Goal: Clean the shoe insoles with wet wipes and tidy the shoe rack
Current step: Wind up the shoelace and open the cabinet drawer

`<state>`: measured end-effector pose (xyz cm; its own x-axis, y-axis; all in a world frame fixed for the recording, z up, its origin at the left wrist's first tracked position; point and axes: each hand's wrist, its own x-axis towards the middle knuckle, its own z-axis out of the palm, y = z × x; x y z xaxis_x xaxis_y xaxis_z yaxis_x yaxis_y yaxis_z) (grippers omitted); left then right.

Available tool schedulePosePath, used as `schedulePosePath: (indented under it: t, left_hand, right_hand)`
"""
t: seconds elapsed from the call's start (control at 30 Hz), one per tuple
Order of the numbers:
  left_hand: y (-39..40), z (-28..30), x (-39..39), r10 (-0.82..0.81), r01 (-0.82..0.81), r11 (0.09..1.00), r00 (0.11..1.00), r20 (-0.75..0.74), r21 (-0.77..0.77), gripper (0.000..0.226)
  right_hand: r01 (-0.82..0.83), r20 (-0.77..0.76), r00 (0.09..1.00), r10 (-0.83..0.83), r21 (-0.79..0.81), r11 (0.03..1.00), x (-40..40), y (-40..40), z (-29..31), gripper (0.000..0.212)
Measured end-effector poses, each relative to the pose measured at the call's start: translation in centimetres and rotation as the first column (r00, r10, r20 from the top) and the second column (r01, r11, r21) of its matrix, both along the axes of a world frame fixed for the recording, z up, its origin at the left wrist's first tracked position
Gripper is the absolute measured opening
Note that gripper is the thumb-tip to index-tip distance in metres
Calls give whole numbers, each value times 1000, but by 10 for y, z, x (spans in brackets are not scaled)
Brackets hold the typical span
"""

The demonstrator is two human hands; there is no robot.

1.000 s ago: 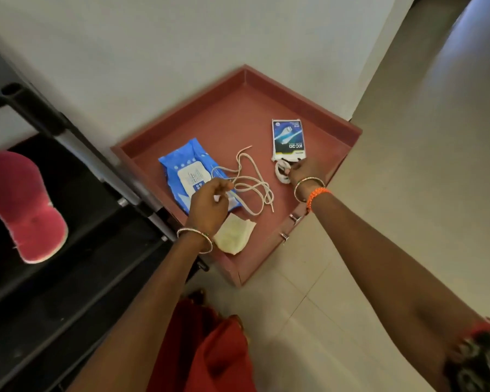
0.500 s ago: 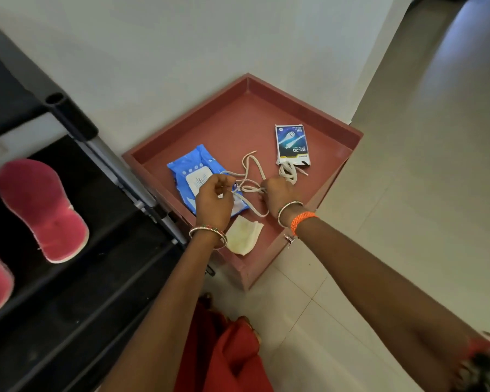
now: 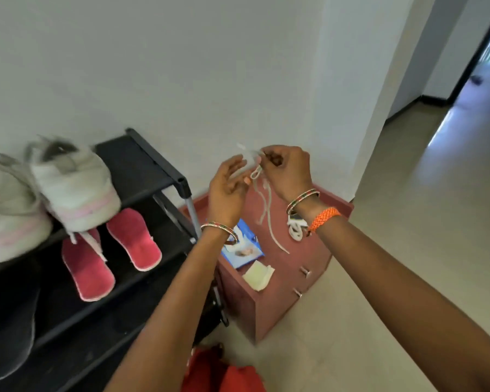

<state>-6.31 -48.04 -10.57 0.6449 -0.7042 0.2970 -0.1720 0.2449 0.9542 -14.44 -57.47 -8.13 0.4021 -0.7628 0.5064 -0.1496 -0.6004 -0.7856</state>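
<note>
Both hands raised: right hand [image 3: 287, 171] pinching, left hand [image 3: 228, 188] loosely curled.

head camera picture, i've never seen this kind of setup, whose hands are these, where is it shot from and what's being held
There is no machine here. A person wears a wide-angle camera on the head, so the single picture looks forward and down at their own two bare hands.

The right hand pinches a whitish shoelace, which dangles down; the left hand is beside it with fingers relaxed.

Below them is a reddish-brown wooden drawer unit with a tray-like top. On it lie a blue pack of wet wipes, a pale used wipe and a white coiled cable.

At left, a black shoe rack carries blurred white-and-pink sneakers on top and two pink insoles on the shelf below.
</note>
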Motion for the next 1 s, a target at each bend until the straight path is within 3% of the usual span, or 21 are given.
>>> schedulePosePath:
  t: [0.1,0.2,0.3,0.37,0.43,0.47,0.53,0.6,0.67,0.7,0.73,0.8,0.87,0.9,1.0]
  left_hand:
    - [26,62,-14,65,-58,996,991,116,-63,44]
    - [61,102,-32,-37,20,997,971,234,77,44]
    - [95,118,-55,-227,201,971,947,229,131,12]
    - [121,127,-63,-222,214,974,967,122,76,19]
    - [146,137,-59,-125,124,992,991,46,37,20]
    - [158,143,-55,-73,71,997,996,56,23,19]
    - [183,155,-49,-30,27,999,989,145,20,21]
    - [201,168,-49,-51,36,997,967,248,65,22]
    - [212,179,-52,-87,57,993,945,314,102,21]
    - [216,184,-55,-119,82,989,934,337,122,20]
    - [218,187,-58,-167,120,981,920,356,149,18]
    - [222,191,-64,-258,185,959,885,387,215,15]
    - [225,194,-67,-292,213,949,869,398,233,13]
    - [226,195,-68,-281,207,953,875,394,221,13]
    - [231,198,-62,-161,96,979,901,404,177,16]
  right_hand:
    - [-93,173,980,95,-22,995,-20,35,74,7]
    - [-198,311,930,196,-26,980,-45,76,133,3]
    - [-172,337,923,187,-73,982,-64,109,169,4]
    - [-64,252,963,98,-142,988,-75,121,182,10]
    - [54,-101,991,-84,-274,960,-87,124,190,11]
    - [64,-364,914,-181,-312,948,-95,127,192,10]
    - [-7,-789,568,-234,-288,958,-111,144,193,13]
    - [-90,-945,310,-103,-136,987,-120,163,192,10]
    - [-206,-967,254,9,-45,978,-121,180,192,25]
    - [-271,-954,296,55,-28,962,-119,190,194,29]
    - [-335,-905,404,133,-11,942,-114,196,196,27]
    - [-423,-611,648,455,208,882,-106,210,196,7]
    - [-520,-275,720,637,393,758,-99,220,195,14]
    - [-530,-200,737,645,422,736,-96,220,193,13]
    - [-483,-215,807,550,295,824,-88,217,184,22]
